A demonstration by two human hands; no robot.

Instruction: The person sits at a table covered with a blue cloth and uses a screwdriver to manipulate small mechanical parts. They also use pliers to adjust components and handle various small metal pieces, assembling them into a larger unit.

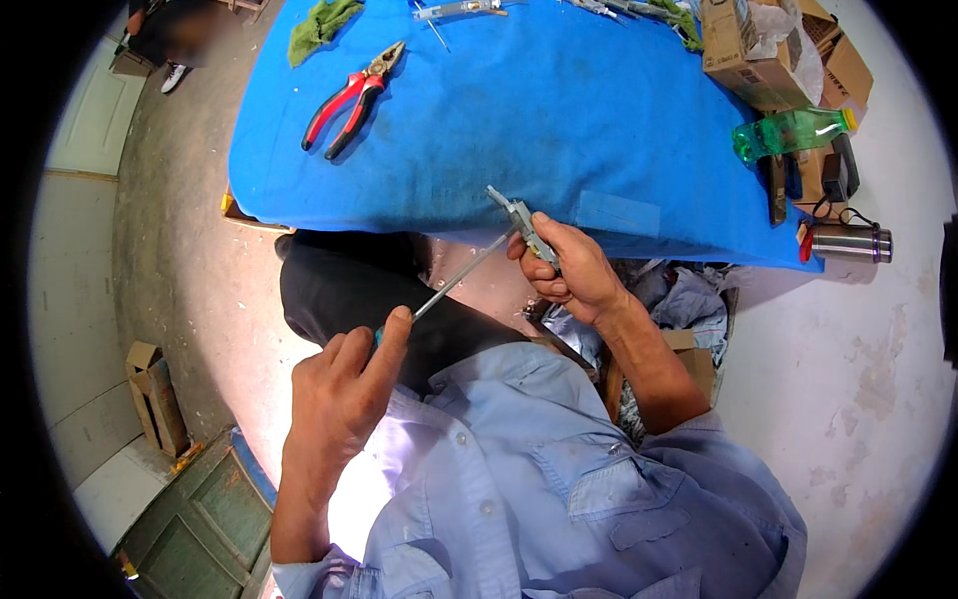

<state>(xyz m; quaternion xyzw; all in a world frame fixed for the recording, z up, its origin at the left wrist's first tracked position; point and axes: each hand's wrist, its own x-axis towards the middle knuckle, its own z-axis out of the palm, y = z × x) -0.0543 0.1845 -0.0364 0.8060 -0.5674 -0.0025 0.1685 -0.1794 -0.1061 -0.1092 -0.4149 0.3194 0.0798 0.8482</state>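
My left hand [344,384] is closed round the handle of a screwdriver [465,272], its index finger stretched along it. Most of the handle is hidden in the fist; a bit of teal shows. The long metal shaft points up and right, and its tip meets a small grey metal fitting [529,230]. My right hand [577,268] grips that fitting between thumb and fingers, just off the near edge of the blue-covered table [449,150]. A narrow end of the fitting sticks out up and left; its lower part is covered by my fingers.
On the table lie red-and-black pliers [349,108], a green cloth [321,30] and a similar grey fitting [457,10]. To the right are a cardboard box [748,75], a green bottle [793,132] and a steel flask [848,243]. A person [175,35] is at the far left.
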